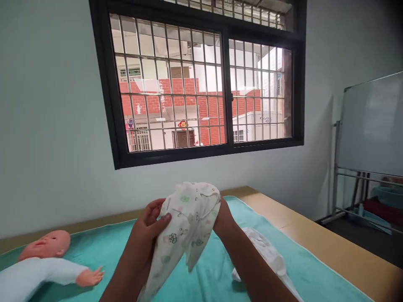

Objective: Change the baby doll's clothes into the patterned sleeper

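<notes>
In front of me, above the green cloth [208, 268], I hold up a white baby garment [189, 226] printed with small green, pink and black figures. My left hand [154, 220] is closed on its left edge, the thumb lying over the front. At the garment's right side, my right hand [223, 214] reaches behind or into the fabric, which hides its fingers. A second white garment [264, 251] lies crumpled on the green cloth, partly covered by my right forearm. To the left, a baby doll [47, 247] in white clothing lies on its back, one arm stretched toward the middle.
The green cloth covers much of a wooden table [283, 218] that stands against the wall. A black-framed window [171, 157] with bars is above it. On the right stands a whiteboard [371, 126] on a metal frame, with folded fabrics [382, 209] low behind it.
</notes>
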Demonstrator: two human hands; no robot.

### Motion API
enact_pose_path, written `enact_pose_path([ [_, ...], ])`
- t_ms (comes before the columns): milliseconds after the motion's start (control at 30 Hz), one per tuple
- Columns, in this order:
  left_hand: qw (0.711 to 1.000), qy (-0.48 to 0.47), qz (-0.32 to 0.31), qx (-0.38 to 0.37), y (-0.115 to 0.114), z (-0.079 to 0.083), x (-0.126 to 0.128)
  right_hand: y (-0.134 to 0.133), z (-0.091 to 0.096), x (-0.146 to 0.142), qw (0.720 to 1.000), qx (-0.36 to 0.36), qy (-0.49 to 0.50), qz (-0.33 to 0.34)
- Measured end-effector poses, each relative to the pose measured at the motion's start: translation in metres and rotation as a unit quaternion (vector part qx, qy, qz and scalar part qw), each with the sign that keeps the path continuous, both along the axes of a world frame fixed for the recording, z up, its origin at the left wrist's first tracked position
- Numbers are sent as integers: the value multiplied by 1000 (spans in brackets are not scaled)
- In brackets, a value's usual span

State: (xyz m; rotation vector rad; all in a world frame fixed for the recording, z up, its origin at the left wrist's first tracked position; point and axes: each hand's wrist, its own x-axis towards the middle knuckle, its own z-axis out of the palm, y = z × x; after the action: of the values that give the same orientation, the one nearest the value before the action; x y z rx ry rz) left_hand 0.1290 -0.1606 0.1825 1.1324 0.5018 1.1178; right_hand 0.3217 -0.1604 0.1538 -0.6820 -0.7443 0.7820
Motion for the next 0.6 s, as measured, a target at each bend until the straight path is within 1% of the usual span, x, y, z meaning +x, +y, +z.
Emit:
enact_pose_path([
  [67, 1000, -14, 7, 11, 11, 0, -9, 6, 6, -4, 1000, 0, 19, 23],
  [133, 998, -20, 44, 33, 24, -3, -16, 7, 9, -6, 998, 13, 6, 54],
  [233, 990, -30, 117, 75, 41, -10, -25, 4, 11, -6, 987, 32, -26, 158],
  [300, 983, -37, 142, 106, 48, -13, -31, 3, 12, -7, 976, 44, -44, 210],
  [367, 978, -25, 149, 148, 48, -13, -35, 3, 13, -10, 972, 44, -99, 207],
  [400, 975, -8, 146, 168, 45, -11, -36, 3, 13, -13, 968, 36, -145, 200],
  [433, 972, 10, 138, 188, 41, -10, -36, 3, 14, -18, 959, 27, -201, 198],
  [500, 965, 42, 125, 225, 30, -5, -34, 0, 17, -28, 924, 19, -318, 213],
  [533, 960, 54, 132, 240, 25, -3, -32, -3, 19, -32, 899, 17, -375, 227],
  [600, 944, 90, 190, 254, 18, 0, -28, -10, 23, -37, 840, -7, -482, 249],
])
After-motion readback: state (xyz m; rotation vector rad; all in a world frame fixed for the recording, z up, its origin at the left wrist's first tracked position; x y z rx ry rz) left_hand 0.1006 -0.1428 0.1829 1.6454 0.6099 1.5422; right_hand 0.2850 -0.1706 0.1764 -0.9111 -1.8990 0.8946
